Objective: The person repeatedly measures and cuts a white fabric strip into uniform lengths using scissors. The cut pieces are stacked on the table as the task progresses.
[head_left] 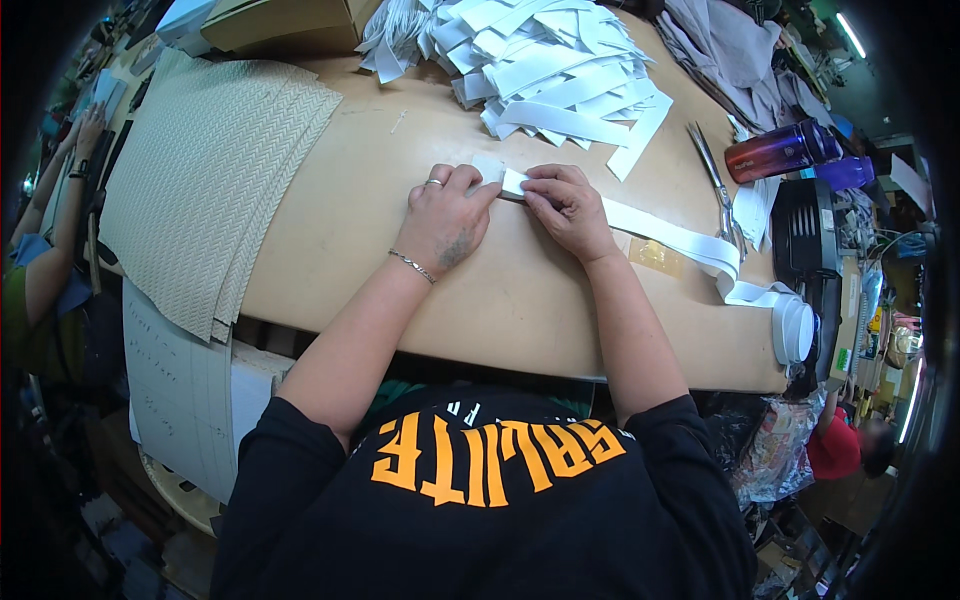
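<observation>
My left hand (447, 215) lies at the middle of the table, its fingers bent and closed over a small pale flat piece (487, 166). Just to its right, my right hand (570, 208) pinches the end of a white band (680, 236), which looks like elastic webbing. The band's folded-over end shows between the two hands. From under my right hand it runs right across the table, twists, and reaches a loose roll (793, 332) at the table's right edge. What lies under my left fingertips is partly hidden.
A heap of cut white strips (550, 70) lies at the far side. Stacked cream textured sheets (215, 170) cover the left. Scissors (712, 170), a red-purple bottle (775, 152) and a black case (806, 235) are at right. A cardboard box (285, 25) stands far left.
</observation>
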### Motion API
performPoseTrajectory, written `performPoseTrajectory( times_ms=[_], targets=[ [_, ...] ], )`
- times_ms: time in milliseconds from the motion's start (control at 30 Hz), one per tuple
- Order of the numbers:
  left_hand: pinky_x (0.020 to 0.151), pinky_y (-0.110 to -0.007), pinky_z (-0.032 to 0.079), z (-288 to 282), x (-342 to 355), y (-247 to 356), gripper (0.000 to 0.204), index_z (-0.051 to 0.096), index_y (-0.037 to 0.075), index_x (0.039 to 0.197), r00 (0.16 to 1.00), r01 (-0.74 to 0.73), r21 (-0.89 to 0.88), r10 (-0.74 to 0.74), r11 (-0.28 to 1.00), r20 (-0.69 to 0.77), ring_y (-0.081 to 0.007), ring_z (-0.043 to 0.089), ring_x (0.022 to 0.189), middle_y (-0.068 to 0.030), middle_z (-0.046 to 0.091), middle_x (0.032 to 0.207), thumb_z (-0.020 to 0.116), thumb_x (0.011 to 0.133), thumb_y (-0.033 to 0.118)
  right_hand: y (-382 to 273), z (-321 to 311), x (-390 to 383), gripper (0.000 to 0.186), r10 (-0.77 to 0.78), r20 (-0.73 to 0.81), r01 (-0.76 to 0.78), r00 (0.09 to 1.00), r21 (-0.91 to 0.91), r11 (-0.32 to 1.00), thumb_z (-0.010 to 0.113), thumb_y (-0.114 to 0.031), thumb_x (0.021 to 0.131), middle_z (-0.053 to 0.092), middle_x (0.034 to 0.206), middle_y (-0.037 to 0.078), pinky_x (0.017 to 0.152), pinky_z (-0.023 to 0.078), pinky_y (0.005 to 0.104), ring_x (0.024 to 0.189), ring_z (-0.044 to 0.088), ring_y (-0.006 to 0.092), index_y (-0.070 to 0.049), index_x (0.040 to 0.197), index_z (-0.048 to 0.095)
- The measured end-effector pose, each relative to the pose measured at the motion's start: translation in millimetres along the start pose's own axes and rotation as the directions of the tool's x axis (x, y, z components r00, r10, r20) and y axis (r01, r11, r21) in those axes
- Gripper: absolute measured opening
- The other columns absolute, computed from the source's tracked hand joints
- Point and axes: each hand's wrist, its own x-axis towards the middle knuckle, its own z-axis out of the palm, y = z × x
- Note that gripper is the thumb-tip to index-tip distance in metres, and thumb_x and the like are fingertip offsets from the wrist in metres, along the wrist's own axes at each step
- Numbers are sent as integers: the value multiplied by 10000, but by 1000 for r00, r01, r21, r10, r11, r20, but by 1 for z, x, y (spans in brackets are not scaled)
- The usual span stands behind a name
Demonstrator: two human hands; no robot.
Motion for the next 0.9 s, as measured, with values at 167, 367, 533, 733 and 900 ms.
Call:
performPoseTrajectory(
  times_ms=[167,367,533,733,900],
  targets=[
    [714,-372,479,-2,0,1,279,644,205,1042,1000,6,-3,-6,1000,24,-215,519,933,-5,541,984,612,773,136,3,2,0,117,-147,-21,144,989,-108,984,661,-76,762,617,953,71,802,461,339,927,546,257,-60,877,678],
    [734,-373,475,-1,-1,-1,320,663,278,1070,999,-43,27,42,999,21,-209,513,944,2,546,1006,609,779,155,2,3,0,162,-133,-87,122,987,-120,985,652,-64,763,593,943,70,795,449,350,914,527,271,-72,924,665],
    [747,-396,461,1,-1,0,321,642,279,1071,998,-23,36,21,999,59,-209,495,980,4,524,1015,614,766,181,3,5,0,181,-217,-54,200,975,-223,954,663,-75,753,584,951,71,789,448,363,916,526,276,-90,933,660],
    [737,-395,464,-3,-1,2,323,637,255,1078,997,-26,52,21,998,81,-213,496,971,9,528,1015,618,767,169,-5,0,-3,211,-194,-11,181,981,-310,933,688,-102,737,595,978,69,813,455,376,935,530,278,-108,946,660],
    [756,-405,456,-3,2,2,393,601,287,1147,992,-37,83,27,996,127,-219,474,1006,6,509,1063,606,769,179,2,2,-4,214,-159,-19,150,987,-245,958,684,-86,743,600,992,70,829,458,377,953,529,281,-107,954,659]
  ],
)
